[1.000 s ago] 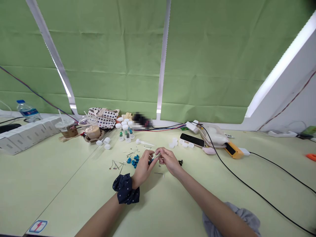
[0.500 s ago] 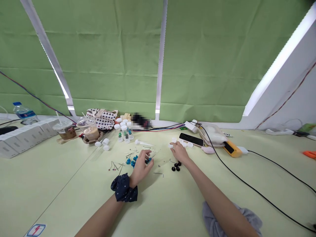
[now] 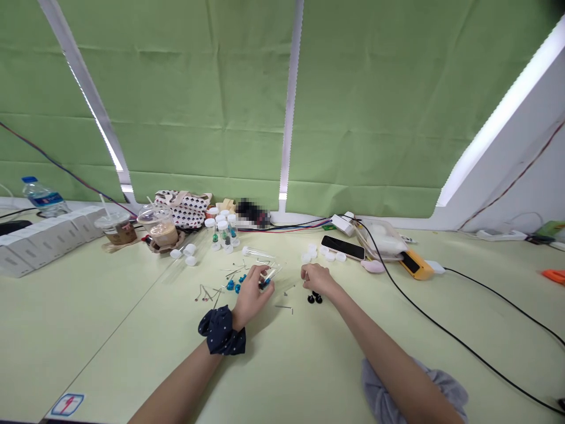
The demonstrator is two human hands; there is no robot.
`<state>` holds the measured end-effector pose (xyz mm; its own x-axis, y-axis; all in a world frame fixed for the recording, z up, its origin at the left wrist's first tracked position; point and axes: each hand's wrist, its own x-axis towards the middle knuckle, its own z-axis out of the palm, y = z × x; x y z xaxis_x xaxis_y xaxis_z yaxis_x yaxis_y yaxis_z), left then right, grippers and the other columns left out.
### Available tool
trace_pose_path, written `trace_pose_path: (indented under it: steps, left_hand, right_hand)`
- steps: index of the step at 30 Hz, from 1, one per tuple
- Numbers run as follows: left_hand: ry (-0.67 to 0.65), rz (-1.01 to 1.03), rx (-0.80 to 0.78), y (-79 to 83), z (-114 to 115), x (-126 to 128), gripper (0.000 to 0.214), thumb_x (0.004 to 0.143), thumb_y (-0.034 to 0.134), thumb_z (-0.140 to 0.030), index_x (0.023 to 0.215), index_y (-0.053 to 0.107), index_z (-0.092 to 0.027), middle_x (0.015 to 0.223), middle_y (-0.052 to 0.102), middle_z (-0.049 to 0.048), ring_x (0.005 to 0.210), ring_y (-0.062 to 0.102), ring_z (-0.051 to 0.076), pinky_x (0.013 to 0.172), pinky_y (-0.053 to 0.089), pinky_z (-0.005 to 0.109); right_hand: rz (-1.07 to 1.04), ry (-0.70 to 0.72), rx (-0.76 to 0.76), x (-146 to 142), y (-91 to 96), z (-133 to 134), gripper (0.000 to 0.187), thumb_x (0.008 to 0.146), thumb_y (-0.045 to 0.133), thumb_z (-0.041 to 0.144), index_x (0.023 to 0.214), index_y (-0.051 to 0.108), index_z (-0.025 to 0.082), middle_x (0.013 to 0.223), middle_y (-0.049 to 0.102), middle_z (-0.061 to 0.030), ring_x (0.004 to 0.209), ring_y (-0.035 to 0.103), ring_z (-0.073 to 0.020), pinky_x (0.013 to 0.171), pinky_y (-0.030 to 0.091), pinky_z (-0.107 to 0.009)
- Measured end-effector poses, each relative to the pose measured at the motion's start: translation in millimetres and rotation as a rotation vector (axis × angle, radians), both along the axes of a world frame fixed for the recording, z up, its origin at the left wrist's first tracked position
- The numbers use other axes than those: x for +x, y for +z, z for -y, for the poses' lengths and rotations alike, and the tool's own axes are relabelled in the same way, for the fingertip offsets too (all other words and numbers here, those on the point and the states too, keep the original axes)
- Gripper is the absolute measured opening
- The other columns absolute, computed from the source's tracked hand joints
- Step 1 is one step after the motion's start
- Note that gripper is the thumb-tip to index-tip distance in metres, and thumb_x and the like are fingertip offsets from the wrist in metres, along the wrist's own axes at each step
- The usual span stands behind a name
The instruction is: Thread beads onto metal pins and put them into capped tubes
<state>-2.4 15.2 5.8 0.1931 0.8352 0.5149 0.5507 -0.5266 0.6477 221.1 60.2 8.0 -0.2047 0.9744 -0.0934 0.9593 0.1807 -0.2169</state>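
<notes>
My left hand (image 3: pixel 252 290) is closed round a small clear tube (image 3: pixel 268 277) with something blue in it, held just above the table. A dark dotted scrunchie (image 3: pixel 221 333) sits on that wrist. Small blue parts (image 3: pixel 233 286) and thin metal pins (image 3: pixel 207 292) lie just left of the hand. My right hand (image 3: pixel 316 278) hovers with curled fingers over a few small black parts (image 3: pixel 314 299); whatever it holds is hidden. Loose white caps (image 3: pixel 329 256) lie just beyond it. Another clear tube (image 3: pixel 258 254) lies flat behind my left hand.
Capped vials (image 3: pixel 223 232) stand at the back, by a patterned pouch (image 3: pixel 185 207) and two drink cups (image 3: pixel 161 227). White boxes (image 3: pixel 39 238) and a water bottle (image 3: pixel 44 197) sit far left. A phone (image 3: pixel 343 249), yellow device (image 3: pixel 415 266) and black cable (image 3: pixel 441 333) lie right.
My hands were together at the tube. My right hand then reached out to the white caps and has now drawn back with closed fingers toward the black parts. My left hand barely moved.
</notes>
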Motion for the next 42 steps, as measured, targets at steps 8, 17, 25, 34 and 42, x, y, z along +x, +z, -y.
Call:
trace_pose_path:
  steps: [8, 17, 25, 34, 42]
  left_hand:
    - [-0.006, 0.027, -0.061, -2.4, -0.1, 2.1, 0.027, 0.079, 0.05, -0.024, 0.106, 0.051, -0.02, 0.088, 0.052, 0.0026, 0.066, 0.053, 0.011, 0.057, 0.046, 0.025]
    - [-0.017, 0.029, -0.088, -5.4, 0.0, 4.9, 0.026, 0.077, 0.052, -0.027, 0.102, 0.055, -0.019, 0.09, 0.056, 0.004, 0.064, 0.054, 0.011, 0.054, 0.047, 0.024]
    - [-0.07, 0.039, -0.105, -4.3, 3.1, 7.0, 0.027, 0.077, 0.052, -0.027, 0.102, 0.055, -0.018, 0.092, 0.058, 0.0056, 0.065, 0.055, 0.012, 0.055, 0.049, 0.024]
    - [-0.135, 0.047, -0.092, -1.2, 9.1, 10.0, 0.028, 0.078, 0.052, -0.027, 0.105, 0.053, -0.019, 0.092, 0.057, 0.0048, 0.069, 0.056, 0.012, 0.056, 0.049, 0.023]
    - [-0.099, 0.053, -0.071, -1.8, 7.6, 9.1, 0.027, 0.079, 0.052, -0.025, 0.106, 0.054, -0.019, 0.093, 0.057, 0.0049, 0.069, 0.056, 0.011, 0.059, 0.049, 0.024]
  right_hand:
    - [0.168, 0.071, 0.071, -13.8, 3.9, 8.9, 0.034, 0.065, 0.045, -0.011, 0.088, 0.053, 0.014, 0.081, 0.06, -0.0101, 0.075, 0.058, -0.0204, 0.059, 0.028, -0.026]
    - [0.166, 0.059, 0.15, -20.7, -3.9, 11.5, 0.034, 0.066, 0.048, -0.01, 0.093, 0.051, 0.01, 0.084, 0.061, -0.015, 0.085, 0.056, -0.0255, 0.067, 0.034, -0.03]
    - [-0.449, 0.057, 0.384, -10.0, 36.3, 7.7, 0.025, 0.082, 0.038, 0.014, 0.103, 0.052, 0.016, 0.094, 0.059, -0.0069, 0.082, 0.055, -0.0147, 0.069, 0.042, -0.026]
    - [-0.995, 0.137, 0.314, -37.1, 26.4, 20.1, 0.024, 0.079, 0.049, 0.031, 0.095, 0.062, 0.018, 0.086, 0.064, -0.0052, 0.069, 0.053, -0.0135, 0.06, 0.042, -0.025]
    - [-0.696, -0.07, 0.404, -5.3, 3.2, -10.9, 0.026, 0.085, 0.04, 0.024, 0.102, 0.059, 0.017, 0.098, 0.057, -0.0072, 0.081, 0.053, -0.0158, 0.073, 0.042, -0.027]
